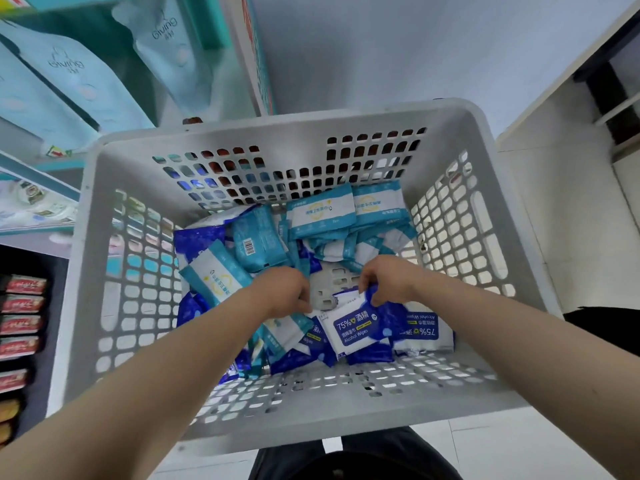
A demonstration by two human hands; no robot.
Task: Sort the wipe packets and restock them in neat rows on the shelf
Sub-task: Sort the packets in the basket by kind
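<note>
A grey perforated plastic basket holds several wipe packets. Dark blue alcohol wipe packets lie at the near side and left; light blue and white packets lie at the far side. Both my arms reach down into the basket. My right hand pinches the top edge of a dark blue alcohol wipe packet. My left hand has its fingers curled down among the packets at that packet's left corner; what it holds is hidden.
Store shelves stand to the left with pale blue pouches above and red packets below. A white counter or cabinet stands at the right. The floor is light tile.
</note>
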